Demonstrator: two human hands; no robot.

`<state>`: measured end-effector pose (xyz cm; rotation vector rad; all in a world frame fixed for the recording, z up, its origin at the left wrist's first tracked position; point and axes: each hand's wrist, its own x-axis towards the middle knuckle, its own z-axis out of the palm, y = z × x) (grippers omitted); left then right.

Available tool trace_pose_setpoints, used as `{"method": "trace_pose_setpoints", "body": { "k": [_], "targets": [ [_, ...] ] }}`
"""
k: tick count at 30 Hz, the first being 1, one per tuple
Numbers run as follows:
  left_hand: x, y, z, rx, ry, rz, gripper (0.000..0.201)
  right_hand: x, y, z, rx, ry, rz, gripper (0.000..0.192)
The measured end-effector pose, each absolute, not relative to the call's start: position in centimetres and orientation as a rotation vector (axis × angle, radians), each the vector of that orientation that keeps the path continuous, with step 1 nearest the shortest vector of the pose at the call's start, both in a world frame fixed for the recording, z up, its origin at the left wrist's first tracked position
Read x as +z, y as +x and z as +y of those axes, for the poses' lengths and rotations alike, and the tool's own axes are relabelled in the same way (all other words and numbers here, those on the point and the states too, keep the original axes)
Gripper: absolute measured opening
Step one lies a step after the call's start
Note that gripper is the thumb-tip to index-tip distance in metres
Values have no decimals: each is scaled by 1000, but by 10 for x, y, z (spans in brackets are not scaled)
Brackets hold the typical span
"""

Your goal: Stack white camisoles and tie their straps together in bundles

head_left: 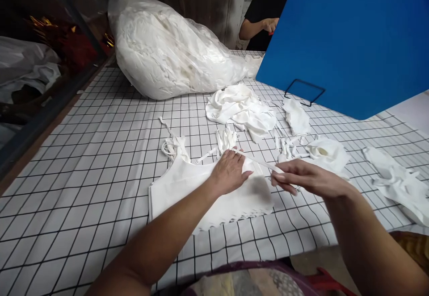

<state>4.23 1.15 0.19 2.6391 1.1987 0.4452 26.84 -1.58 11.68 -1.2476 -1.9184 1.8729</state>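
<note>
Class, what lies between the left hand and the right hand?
In the head view, a thin white strap runs from left hand to right hand.

- Place type: a small garment workshop, as indicated by the items listed below.
- Work surface: a broad table [110, 153] under a white cover with a black grid pattern.
- Garments: a flat, aligned stack of white tops [250, 200], with bundled thin straps [226, 139] at its far edge.
- Loose pieces: a crumpled white garment [239, 108] behind the stack; further white pieces [400, 184] at right.
- Bulk material: a large clear plastic bag [174, 52] packed with white fabric at the far side.
- Personnel: a co-worker in a black top [270, 1] beyond the table, partly hidden by a blue panel [348, 41].
</note>
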Motion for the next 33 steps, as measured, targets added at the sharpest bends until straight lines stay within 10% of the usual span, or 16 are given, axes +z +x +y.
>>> {"method": "trace_pose_setpoints", "body": {
  "k": [9, 21, 33],
  "targets": [
    [2, 41, 11, 477, 2632, 1172, 51, 125, 294, -25, 1732, -713, -1958, 29],
    [14, 25, 30, 1119, 2372, 1197, 22, 60, 199, 99, 1538, -1023, -1221, 28],
    [8, 11, 39, 1012, 2157, 1318, 40, 60, 179, 141, 1551, -1152, -1253, 30]
  ]
}}
